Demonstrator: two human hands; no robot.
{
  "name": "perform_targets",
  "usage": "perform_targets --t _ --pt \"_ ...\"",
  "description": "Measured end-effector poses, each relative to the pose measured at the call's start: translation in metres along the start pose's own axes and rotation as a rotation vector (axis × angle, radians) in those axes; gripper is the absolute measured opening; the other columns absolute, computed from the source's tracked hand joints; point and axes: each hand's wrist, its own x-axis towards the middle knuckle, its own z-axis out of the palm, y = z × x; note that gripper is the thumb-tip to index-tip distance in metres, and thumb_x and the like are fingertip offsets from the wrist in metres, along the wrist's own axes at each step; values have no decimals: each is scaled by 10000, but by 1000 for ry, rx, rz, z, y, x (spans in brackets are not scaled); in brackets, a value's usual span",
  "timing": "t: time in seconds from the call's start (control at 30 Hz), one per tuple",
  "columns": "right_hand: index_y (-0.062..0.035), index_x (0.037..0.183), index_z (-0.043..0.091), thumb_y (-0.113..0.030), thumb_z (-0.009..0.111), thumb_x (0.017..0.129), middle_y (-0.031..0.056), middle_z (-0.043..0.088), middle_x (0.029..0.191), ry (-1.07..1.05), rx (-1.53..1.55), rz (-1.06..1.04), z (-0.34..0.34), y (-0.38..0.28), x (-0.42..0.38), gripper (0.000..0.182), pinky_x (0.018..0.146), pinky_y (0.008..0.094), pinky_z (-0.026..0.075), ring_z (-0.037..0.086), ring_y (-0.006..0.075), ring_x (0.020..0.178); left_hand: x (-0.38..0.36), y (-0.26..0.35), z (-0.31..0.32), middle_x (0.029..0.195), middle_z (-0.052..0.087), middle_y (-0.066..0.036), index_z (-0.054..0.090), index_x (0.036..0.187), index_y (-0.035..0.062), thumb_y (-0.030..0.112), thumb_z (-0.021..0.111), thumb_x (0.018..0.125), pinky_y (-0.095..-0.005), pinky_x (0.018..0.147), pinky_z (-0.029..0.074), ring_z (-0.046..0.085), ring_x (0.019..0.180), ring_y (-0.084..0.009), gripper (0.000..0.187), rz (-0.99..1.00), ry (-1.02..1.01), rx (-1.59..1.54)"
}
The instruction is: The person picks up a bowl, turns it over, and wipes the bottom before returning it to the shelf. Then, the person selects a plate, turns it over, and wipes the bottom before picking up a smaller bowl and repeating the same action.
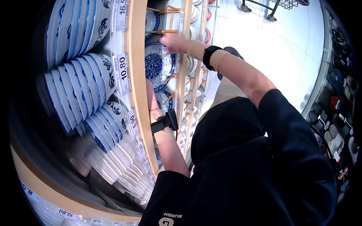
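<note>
Plate [154, 64] beside our right hand [172, 42], curled; we cannot tell its grip, nor our left hand's [151, 98], mostly hidden behind shelf board [138, 71]. Two-sided rim support seems steadiest.

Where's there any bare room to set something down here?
The pale floor has a bare patch between the cart and the shoe display. The wooden-edged shelf is crowded: bowls stacked close, patterned plates beside the right hand.

Bright floor [264, 49], fisheye edges
The floor glares near-white at two o'clock; white bowls [113, 165] blur at eight, where a shelf [81, 208] bows; black corners.
</note>
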Motion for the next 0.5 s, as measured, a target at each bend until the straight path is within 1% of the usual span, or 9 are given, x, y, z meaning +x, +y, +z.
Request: perform_targets --t 0.03,0.13,0.23,0.37,0.5 --pt "18 1071 615 -124 706 841 219 652 916 32 21 -5 3 2 -1 285 845 469 523 632 405 932 -2 2 -4 1262 623 -251 596 1291 -8 499 523 978 -488 1000 438 577 1175 -434 601 -10 -3 -46" --pt "-3 846 648 -40 669 785 200 673 915 119 17 9 12 2 1 74 812 440 551 671 372 908 -3 -2 -3 1246 630 -248 602 1281 -6 497 519 981 -488 986 445 582 1161 -434 592 2 32 -97" --pt "-1 838 638 -27 656 784 207 670 901 124 8 -2 12 0 1 62 806 443 547 668 377 894 -3 -4 3 1229 636 -244 608 1270 -5 495 515 984 -489 972 451 588 1147 -434 583 38 81 -124" --pt "4 837 637 -38 677 778 217 665 873 81 63 8 8 0 1 83 803 432 546 668 382 895 -2 -8 4 1208 645 -240 616 1256 -3 492 510 989 -489 954 460 595 1128 -434 573 58 114 -148" --pt "2 847 637 -45 694 776 217 669 887 72 64 4 10 1 4 102 811 430 543 668 380 909 -1 -11 8 1186 654 -235 624 1242 -1 490 505 993 -489 935 469 602 1109 -434 563 76 147 -159"
